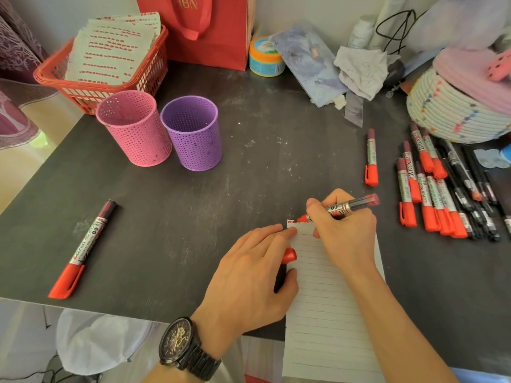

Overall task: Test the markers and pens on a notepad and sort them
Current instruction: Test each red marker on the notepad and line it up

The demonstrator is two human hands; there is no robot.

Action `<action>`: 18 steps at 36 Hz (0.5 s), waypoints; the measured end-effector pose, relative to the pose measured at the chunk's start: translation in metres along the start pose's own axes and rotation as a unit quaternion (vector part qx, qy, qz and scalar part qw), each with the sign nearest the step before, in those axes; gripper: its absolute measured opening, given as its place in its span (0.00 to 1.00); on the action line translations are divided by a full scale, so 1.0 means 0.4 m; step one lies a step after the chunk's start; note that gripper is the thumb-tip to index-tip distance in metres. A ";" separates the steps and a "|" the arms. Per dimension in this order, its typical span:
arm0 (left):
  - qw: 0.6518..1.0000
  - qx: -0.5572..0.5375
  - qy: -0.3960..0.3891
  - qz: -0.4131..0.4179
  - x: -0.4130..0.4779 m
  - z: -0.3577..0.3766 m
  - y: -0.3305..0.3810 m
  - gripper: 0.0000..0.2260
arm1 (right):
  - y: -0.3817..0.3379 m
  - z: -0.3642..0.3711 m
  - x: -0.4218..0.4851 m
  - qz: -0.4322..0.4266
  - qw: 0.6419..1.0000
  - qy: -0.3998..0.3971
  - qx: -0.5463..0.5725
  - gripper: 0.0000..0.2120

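My right hand [343, 228] grips an uncapped red marker [351, 205], its tip at the top left corner of the lined notepad [329, 313], where small red marks show. My left hand [249, 275] lies on the notepad's left edge, fingers stretched forward, with the red marker cap [289, 255] tucked between thumb and fingers. One capped red marker [83, 250] lies at the left of the dark table, another [371, 158] lies right of centre. A pile of red markers and black pens [448, 189] lies at the right.
A pink mesh cup [132, 128] and a purple mesh cup [193, 134] stand at the back left, in front of a red basket [96, 87] of papers. A red bag [210, 31], a round tin [265, 56], crumpled tissue and a woven basket [453, 111] crowd the back and right.
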State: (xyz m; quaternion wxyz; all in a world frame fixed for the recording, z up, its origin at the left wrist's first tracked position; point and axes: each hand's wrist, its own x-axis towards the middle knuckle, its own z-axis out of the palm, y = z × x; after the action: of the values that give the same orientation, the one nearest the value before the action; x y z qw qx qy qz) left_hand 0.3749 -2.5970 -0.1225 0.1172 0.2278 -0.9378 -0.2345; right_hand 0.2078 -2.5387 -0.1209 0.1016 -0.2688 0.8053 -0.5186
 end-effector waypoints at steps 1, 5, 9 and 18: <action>1.000 0.003 -0.002 -0.002 0.000 -0.001 0.001 0.21 | 0.000 -0.001 0.000 0.001 1.000 -0.001 -0.001 0.14; 1.000 -0.001 -0.001 -0.001 0.000 -0.001 0.000 0.20 | 0.001 0.000 0.000 -0.003 1.000 0.004 0.004 0.14; 1.000 0.002 0.002 -0.001 -0.001 -0.001 0.000 0.20 | 0.002 0.000 0.000 -0.010 1.000 0.004 0.003 0.15; 1.000 -0.003 0.012 0.007 -0.001 0.005 -0.005 0.18 | 0.002 0.002 -0.004 -0.012 1.000 0.001 0.014 0.14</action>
State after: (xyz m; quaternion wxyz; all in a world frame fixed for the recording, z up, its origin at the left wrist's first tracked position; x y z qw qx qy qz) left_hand 0.3754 -2.5977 -0.1254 0.1305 0.2241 -0.9372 -0.2334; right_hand 0.2093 -2.5380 -0.1220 0.0979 -0.2765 0.7947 -0.5315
